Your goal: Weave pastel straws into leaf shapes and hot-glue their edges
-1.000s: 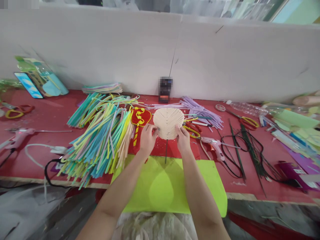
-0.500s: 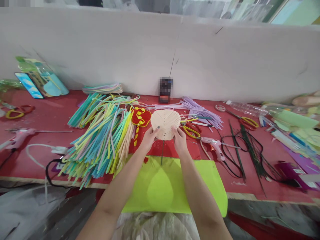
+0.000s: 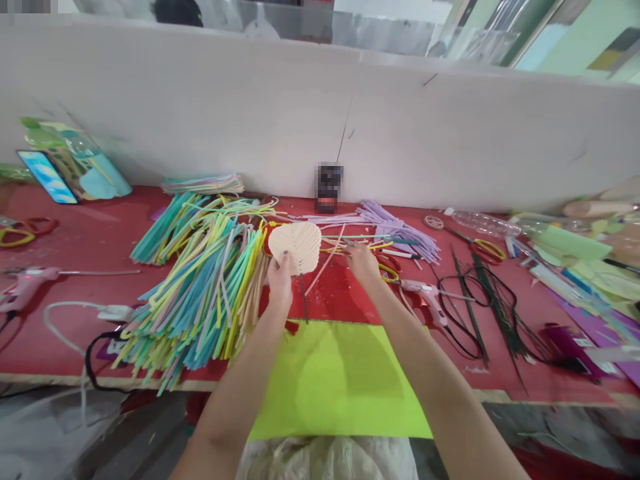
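Two hands — left hand pinches cream leaf; right hand pinches a pale strip.

Cream ribbed leaf-shaped woven piece in the left hand; left of it, a pastel green, blue and yellow strip pile; below, a lime-green foam sheet; beyond the right hand, lilac strips.

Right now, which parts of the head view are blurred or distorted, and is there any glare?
Head view: even, soft light, no strong glare; the black box by the wall is pixelated; the left edge near the phone is smeared; the wall top bows; the left hand and cream leaf look sharp.
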`<move>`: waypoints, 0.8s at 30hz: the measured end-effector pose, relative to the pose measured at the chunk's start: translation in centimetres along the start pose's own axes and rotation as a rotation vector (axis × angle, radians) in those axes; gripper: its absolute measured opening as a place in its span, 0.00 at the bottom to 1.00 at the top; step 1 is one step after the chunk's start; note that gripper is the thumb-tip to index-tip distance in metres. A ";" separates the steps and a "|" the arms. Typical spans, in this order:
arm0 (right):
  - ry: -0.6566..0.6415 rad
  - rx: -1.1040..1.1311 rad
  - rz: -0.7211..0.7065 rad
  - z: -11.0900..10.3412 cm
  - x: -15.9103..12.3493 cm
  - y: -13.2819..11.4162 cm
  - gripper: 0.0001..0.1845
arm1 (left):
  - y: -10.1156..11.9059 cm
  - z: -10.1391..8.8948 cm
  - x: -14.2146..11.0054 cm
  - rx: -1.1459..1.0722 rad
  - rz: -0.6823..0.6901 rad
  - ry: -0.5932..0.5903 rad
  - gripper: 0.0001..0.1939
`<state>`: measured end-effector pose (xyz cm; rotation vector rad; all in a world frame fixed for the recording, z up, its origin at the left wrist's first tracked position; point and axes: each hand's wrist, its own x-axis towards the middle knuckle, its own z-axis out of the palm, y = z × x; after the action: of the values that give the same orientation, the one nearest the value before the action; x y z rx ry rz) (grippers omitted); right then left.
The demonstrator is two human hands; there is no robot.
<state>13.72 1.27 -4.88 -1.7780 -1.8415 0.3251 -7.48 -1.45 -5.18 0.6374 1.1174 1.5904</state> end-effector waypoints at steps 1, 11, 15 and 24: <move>-0.037 -0.069 -0.015 0.1 0.6 -0.2 0.15 | -0.1 0.0 0.0 0.013 0.011 -0.003 0.18; -0.257 -0.484 -0.161 -0.8 3.8 -0.8 0.17 | -0.4 0.0 0.0 0.003 -0.027 -0.023 0.17; -0.336 -0.519 -0.214 -3.3 4.7 -0.3 0.17 | 0.1 0.3 -0.3 0.021 -0.078 -0.014 0.18; -0.348 -0.585 -0.230 -9.9 7.0 1.5 0.19 | 0.3 0.6 -0.4 0.000 -0.051 -0.094 0.20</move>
<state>20.56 6.30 3.95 -1.9302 -2.5633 -0.0050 -6.97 -1.65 -4.62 0.6718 1.0562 1.5013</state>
